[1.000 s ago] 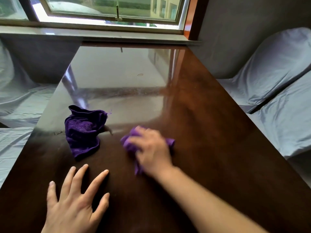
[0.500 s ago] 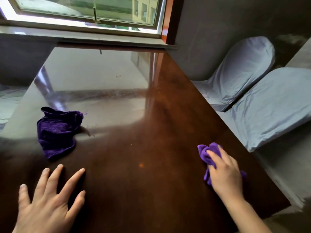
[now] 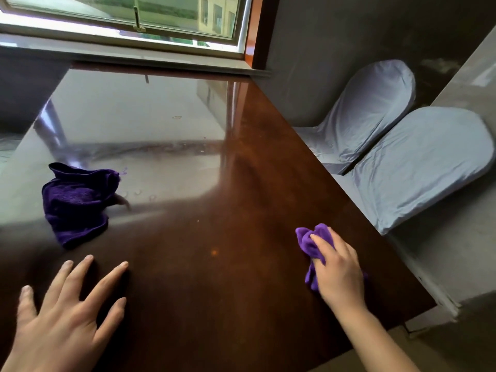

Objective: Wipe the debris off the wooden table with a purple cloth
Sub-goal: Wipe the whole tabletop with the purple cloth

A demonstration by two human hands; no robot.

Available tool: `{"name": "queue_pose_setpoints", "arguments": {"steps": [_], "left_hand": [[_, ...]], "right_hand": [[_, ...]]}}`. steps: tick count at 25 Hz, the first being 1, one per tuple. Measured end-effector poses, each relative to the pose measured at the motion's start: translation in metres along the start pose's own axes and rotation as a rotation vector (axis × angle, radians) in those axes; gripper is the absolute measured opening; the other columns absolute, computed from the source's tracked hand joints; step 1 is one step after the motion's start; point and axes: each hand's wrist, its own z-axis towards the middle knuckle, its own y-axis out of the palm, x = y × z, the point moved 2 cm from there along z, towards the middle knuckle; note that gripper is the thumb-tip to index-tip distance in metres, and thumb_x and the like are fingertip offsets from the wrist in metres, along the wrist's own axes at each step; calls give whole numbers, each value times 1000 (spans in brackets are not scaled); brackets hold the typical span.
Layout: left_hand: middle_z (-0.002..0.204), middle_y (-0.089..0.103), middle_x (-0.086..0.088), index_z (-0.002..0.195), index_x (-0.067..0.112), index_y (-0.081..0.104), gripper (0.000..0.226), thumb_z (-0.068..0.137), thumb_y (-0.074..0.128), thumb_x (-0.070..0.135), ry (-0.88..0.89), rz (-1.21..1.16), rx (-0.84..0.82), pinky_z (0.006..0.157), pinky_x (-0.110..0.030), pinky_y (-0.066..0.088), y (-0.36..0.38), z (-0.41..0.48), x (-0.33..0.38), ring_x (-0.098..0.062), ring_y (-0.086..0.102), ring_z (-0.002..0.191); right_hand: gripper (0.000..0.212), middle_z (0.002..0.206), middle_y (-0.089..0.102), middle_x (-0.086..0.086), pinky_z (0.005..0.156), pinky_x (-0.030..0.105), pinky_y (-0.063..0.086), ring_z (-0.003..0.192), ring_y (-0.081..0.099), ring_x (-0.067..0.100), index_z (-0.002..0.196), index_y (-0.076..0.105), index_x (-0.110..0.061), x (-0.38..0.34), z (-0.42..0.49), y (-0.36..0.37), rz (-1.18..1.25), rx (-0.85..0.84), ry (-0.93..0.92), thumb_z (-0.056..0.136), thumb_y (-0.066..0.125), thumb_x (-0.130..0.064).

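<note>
Cloth (image 3: 312, 244), the small purple one, is bunched under the right hand (image 3: 339, 272), fingers curled down over it and pressing it flat against the counter (image 3: 241, 291) close to the right-hand edge. That hand is clenched on the fabric, a tuft poking out ahead of the fingertips and another corner trailing below the palm. Across on the other side the left hand (image 3: 61, 315) lies open, fingers spread, empty, resting on the wood as a brace. Further out, a second, darker purple rag (image 3: 76, 204) sits crumpled and untouched near the left side. Between the two, a tiny orange speck (image 3: 214, 252) and a paler crumb (image 3: 198, 221) show on the dark wood, and faint ring marks (image 3: 138, 193) sit just right of the rag in the window glare.

To do this pass well, I'd say keep the palm flat and the pressure even, carry the bits right off the edge rather than stopping short, then overlap the next stroke toward that orange speck. Opening the cloth out a little would cover more wood. Two covered chairs (image 3: 402, 162) stand just beyond the edge, so crumbs may land there.
</note>
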Motion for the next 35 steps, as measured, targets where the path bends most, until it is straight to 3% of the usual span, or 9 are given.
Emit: {"name": "queue_pose_setpoints", "arguments": {"steps": [2, 7, 11, 13, 18, 22, 26, 30, 35], "left_hand": [[150, 37, -5, 138, 63, 24, 59, 79, 28, 69, 5, 33, -28, 107, -71, 23, -4, -2, 4, -28, 27, 143], [150, 41, -3, 138, 55, 35, 62, 77, 29, 70, -26, 35, -93, 109, -66, 18, -21, -5, 13, -23, 27, 144], [151, 40, -2, 137, 50, 40, 62, 79, 26, 69, -86, 94, -101, 110, -67, 12, -26, -4, 20, -24, 23, 146], [153, 36, -2, 139, 49, 38, 64, 80, 23, 69, -156, 97, -114, 111, -66, 10, -27, -2, 17, -25, 18, 147], [149, 43, -3, 131, 34, 51, 57, 79, 35, 51, -185, 17, -84, 112, -63, 12, -36, 0, 16, -26, 27, 144], [130, 60, -8, 105, 17, 67, 37, 74, 48, 22, -247, -350, 79, 115, -59, 18, -46, -6, -1, -26, 46, 132], [136, 56, -8, 113, 18, 66, 32, 82, 60, 16, -136, -351, -28, 116, -58, 16, -56, -14, -7, -28, 39, 138], [142, 52, -9, 126, 23, 60, 53, 81, 42, 46, -94, -123, -63, 113, -61, 17, -76, -47, -49, -30, 36, 139], [152, 38, -9, 138, 26, 49, 64, 81, 37, 52, -303, -65, -120, 112, -61, 23, -89, -86, -88, -29, 22, 145]], "right_hand": [[43, 149, 49, 12, 111, 44, 38, 130, 47, 37, 128, 65, -20, -43, -15, 17, 17, 9, -45, 87, 64, -9], [46, 148, 51, 7, 111, 44, 42, 129, 52, 36, 128, 60, -33, -150, -67, 61, 124, -177, -784, 84, 50, -24], [49, 159, 34, 2, 120, 35, 22, 144, 32, 28, 141, 50, -31, -161, 40, 75, -14, -147, -402, 94, 46, -19], [43, 159, 34, 1, 118, 34, 25, 142, 31, 29, 138, 53, -29, -190, 62, 87, 17, -119, -218, 97, 45, -20], [41, 153, 44, 10, 115, 44, 34, 133, 44, 38, 130, 61, -25, -269, -53, 102, 160, -251, -661, 92, 46, -24], [43, 147, 52, 8, 111, 42, 42, 130, 52, 34, 129, 64, -24, -213, -96, 65, 138, -277, -870, 87, 57, -20], [58, 145, 53, 14, 109, 47, 41, 128, 52, 40, 129, 64, -15, -85, -51, 18, -30, -182, -441, 76, 72, 4], [48, 145, 49, 25, 101, 60, 43, 120, 49, 53, 129, 62, -4, -15, -37, -6, -127, -74, -3, 82, 69, 4], [48, 143, 52, 25, 104, 51, 38, 118, 53, 52, 125, 66, -7, -109, -121, 29, -31, -64, -348, 81, 49, -15]]}}
